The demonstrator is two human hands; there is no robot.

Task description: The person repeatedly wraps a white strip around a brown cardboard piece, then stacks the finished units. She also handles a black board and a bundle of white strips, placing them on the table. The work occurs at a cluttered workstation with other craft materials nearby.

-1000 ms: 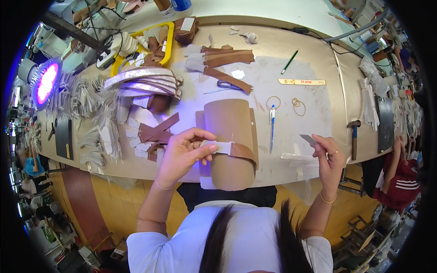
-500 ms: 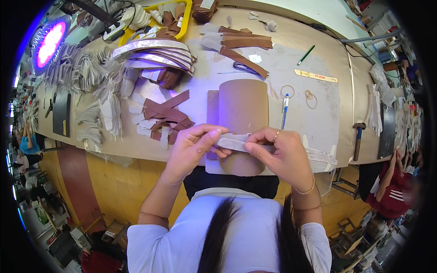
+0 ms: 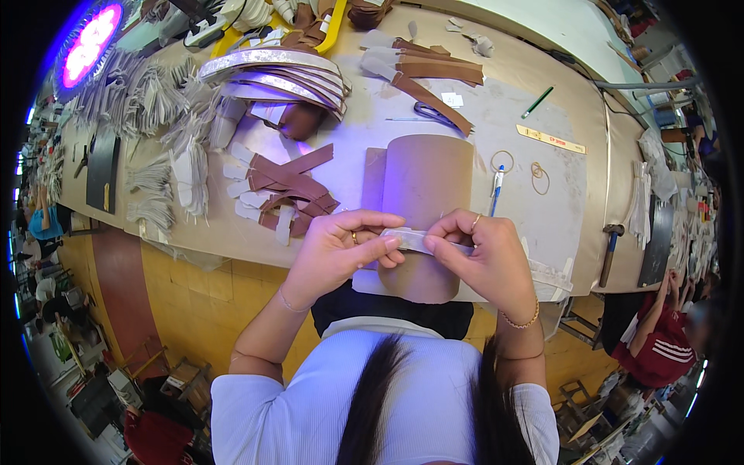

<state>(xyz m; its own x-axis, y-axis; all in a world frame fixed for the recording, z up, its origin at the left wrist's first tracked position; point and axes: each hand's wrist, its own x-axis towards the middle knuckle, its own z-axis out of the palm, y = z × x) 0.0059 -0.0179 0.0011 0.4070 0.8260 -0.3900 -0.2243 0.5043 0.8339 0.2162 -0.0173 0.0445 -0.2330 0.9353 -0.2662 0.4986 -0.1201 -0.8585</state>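
Both hands meet over a brown half-round form (image 3: 428, 178) at the table's near edge. A narrow pale grey strip (image 3: 413, 240) lies across its lower part. My left hand (image 3: 341, 249) pinches the strip's left end between thumb and fingers. Its middle stretch is pinched by my right hand (image 3: 488, 249), whose thumb rests on top. The strip's right end is hidden under that hand. Just left of the form lie several crossed brown strips (image 3: 291, 186) with pale ends.
Stacked curved strips (image 3: 275, 74) and a yellow tray (image 3: 339, 23) stand far left. Beyond the form lie more brown strips (image 3: 438, 70). To the right are a blue-white pen (image 3: 497, 186), rubber bands (image 3: 540, 178), a green pencil (image 3: 537, 102), a ruler (image 3: 550, 139) and a hammer (image 3: 611, 252).
My left thumb has come down onto the strip's left end, where it was raised off it before. The whole view has shifted slightly, so the table things appear moved.
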